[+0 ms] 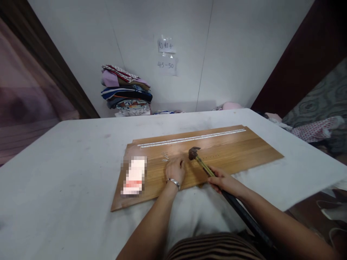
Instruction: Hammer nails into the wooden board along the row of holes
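Note:
My right hand [221, 179] is wrapped round the handle of a claw hammer [204, 167], whose dark handle runs back toward my body. Its rusty head sits just above a brown wooden board [244, 151]. My left hand [175, 170], with a silver bracelet at the wrist, rests low on the board just left of the hammer head. Its fingers are curled together, and whatever they may hold is hidden. Several loose nails [165, 158] lie on the wood beyond the left hand. A row of small dark dots [211, 156] marks the board right of the hammer head.
Two white marked strips [189, 139] run along the board's far edge. A blurred-out bright rectangle [134, 177] lies at its left end. Under the board is a white-covered table [81, 162]. Folded clothes [127, 90] are stacked by the wall, which bears paper notes [166, 65].

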Demonstrator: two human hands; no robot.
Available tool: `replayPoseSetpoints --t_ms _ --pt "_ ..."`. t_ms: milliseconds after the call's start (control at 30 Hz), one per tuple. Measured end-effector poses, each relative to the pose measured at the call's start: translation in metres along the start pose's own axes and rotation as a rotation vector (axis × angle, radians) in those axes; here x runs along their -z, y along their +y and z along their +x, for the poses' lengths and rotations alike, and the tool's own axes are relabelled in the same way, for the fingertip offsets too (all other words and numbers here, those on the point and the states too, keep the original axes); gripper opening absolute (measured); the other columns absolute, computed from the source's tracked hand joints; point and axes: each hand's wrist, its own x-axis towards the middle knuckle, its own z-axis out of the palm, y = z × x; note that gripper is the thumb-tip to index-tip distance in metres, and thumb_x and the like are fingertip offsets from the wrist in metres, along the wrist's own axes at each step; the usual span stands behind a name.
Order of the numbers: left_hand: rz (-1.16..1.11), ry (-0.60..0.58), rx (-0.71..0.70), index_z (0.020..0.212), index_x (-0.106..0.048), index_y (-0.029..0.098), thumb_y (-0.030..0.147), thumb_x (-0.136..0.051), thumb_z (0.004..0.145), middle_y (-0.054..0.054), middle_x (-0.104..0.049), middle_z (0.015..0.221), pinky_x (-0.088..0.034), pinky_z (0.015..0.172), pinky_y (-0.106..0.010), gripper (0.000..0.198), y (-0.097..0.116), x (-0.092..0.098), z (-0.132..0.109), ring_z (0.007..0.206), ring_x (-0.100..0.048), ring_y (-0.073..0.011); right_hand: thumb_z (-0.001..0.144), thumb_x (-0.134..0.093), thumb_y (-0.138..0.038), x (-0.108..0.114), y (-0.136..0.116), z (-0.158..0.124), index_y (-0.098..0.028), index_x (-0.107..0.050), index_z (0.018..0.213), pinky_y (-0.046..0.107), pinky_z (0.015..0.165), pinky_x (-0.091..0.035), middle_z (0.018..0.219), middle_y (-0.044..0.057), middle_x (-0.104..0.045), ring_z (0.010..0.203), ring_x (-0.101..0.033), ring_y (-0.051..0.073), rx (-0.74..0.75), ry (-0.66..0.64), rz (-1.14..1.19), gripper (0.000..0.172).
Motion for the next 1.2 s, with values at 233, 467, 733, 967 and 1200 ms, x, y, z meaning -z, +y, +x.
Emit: replayPoseSetpoints --t_ms 233,467,733,967,1200 --pt "0.003 -0.005 -0.009 0.094 -0.073 0.021 0.021 -0.052 0.093 -0.008 -0.074 0.1 -0.045 0.087 -0.031 0.022 0.0016 0.0021 -0.0003 0.099 -0.065 -0.0215 0.075 -0.057 -0.031 -0.0013 -0.0016 -0.0014 -0.018 -0.056 0.114 0.021 0.038 -0.032 0.059 -0.009 -0.044 0.042 -0.037 0.007 -0.008 0.034 -0.029 0.041" --pt "0.031 -0.011 -0.01 0.093 -0.072 0.021 0.022 -0.05 0.093 -0.008 -0.074 0.1 -0.044 0.089 -0.031 0.022 0.0007 0.0006 0.0008 0.099 -0.065 -0.0214 0.075 -0.055 -0.031 0.0005 0.0029 -0.0004 -0.019 -0.055 0.11 0.021 0.04 -0.033 0.059 -0.009 -0.046 0.044 -0.039 0.008 -0.009 0.055 -0.084 0.037" --pt "0.035 -0.009 -0.01 0.092 -0.072 0.021 0.023 -0.05 0.093 -0.007 -0.074 0.099 -0.044 0.088 -0.032 0.022 -0.0001 0.0003 0.0007 0.099 -0.065 -0.0217 0.077 -0.055 -0.031 -0.002 -0.0047 -0.0016 -0.018 -0.055 0.119 0.022 0.04 -0.032 0.054 -0.01 -0.041 0.043 -0.036 0.009 -0.015 0.06 -0.116 0.045" --pt "0.01 -0.001 -0.017 0.093 -0.073 0.021 0.022 -0.05 0.093 -0.008 -0.074 0.1 -0.045 0.09 -0.032 0.023 -0.0011 -0.0016 0.0012 0.1 -0.065 -0.0212 0.079 -0.056 -0.032 -0.0036 -0.0032 -0.003 -0.019 -0.054 0.129 0.021 0.042 -0.032 0.053 -0.009 -0.042 0.044 -0.038 0.01 -0.034 0.058 -0.136 0.051" --pt "0.016 0.003 -0.019 0.091 -0.073 0.02 0.021 -0.05 0.093 -0.009 -0.074 0.1 -0.046 0.091 -0.032 0.023 -0.0019 -0.0024 0.002 0.1 -0.065 -0.0215 0.079 -0.054 -0.032 -0.0042 -0.0037 -0.0038 -0.016 -0.051 0.134 0.021 0.041 -0.032 0.052 -0.01 -0.041 0.043 -0.038 0.01 -0.031 0.057 -0.159 0.057"
